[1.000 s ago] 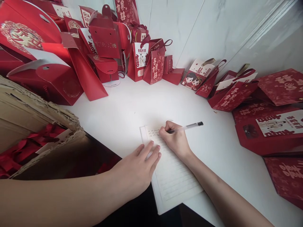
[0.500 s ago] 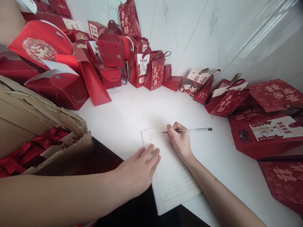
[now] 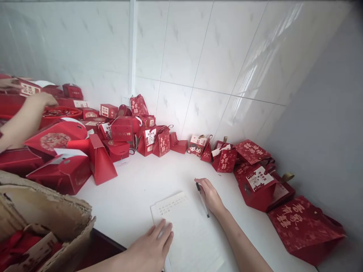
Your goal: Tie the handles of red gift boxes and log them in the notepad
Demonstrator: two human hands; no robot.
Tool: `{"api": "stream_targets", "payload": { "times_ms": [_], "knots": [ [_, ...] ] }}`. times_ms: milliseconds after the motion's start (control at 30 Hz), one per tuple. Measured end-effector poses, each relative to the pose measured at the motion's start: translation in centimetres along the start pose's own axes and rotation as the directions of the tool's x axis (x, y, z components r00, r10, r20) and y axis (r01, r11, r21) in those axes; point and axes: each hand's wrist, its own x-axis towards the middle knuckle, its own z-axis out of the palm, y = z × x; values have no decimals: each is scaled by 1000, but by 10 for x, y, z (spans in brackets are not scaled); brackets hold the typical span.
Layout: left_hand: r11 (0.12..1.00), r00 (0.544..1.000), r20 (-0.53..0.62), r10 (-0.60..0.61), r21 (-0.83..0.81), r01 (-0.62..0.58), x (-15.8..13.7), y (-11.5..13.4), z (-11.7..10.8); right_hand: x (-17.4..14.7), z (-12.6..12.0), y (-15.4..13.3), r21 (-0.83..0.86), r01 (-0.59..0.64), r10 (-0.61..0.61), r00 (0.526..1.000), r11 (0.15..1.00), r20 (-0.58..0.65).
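Note:
My left hand (image 3: 153, 241) lies flat with fingers spread on the lower left of a sheet of ruled paper (image 3: 190, 234). A few lines of small handwriting stand near the sheet's top. To the right of the writing, my right hand (image 3: 211, 196) is curled with its fingertips at the dark upper end of a clear-barrelled pen (image 3: 203, 202). The pen slants down along the hand's left side, its other end pointing back towards me. The thumb is mostly hidden.
Red gift boxes (image 3: 163, 141) with gold characters line the white table's (image 3: 133, 181) back and right (image 3: 306, 226). Tiled wall (image 3: 181, 49) rises behind. A torn cardboard box (image 3: 82, 223) stands at left. Another person's arm (image 3: 22, 121) reaches over a red basin (image 3: 64, 113).
The view has tilted up, showing more wall and the other person's hands. My right hand has shifted off the written lines, and the pen has swung from pointing right to pointing back towards me.

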Motion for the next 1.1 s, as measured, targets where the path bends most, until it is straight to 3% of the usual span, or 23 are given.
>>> {"api": "stream_targets", "payload": {
  "times_ms": [100,200,433,667,767,867,1000,1100],
  "knots": [
    [1000,999,33,-12,6,12,2,-3,-1,11,-9,11,-277,-43,38,999,960,-25],
    [999,999,49,-18,28,17,3,-2,-8,39,-27,30,-436,-120,108,993,892,-53],
    [998,997,61,-52,43,50,-2,7,-31,103,-74,68,-681,-84,222,968,728,118],
    [990,998,27,64,120,-67,7,-9,-2,123,-78,75,-811,-59,268,955,582,124],
    [995,996,-37,86,48,-84,10,-18,8,126,-76,76,-844,-60,265,959,533,99],
    [995,996,-85,20,-93,-28,11,-22,13,128,-76,74,-867,-47,243,966,497,87],
    [970,995,-57,-83,-234,67,13,-21,13,131,-85,70,-880,-34,212,974,473,76],
    [962,994,-71,-81,-265,59,12,-17,8,138,-100,64,-884,-41,168,985,466,43]
  ]
}}
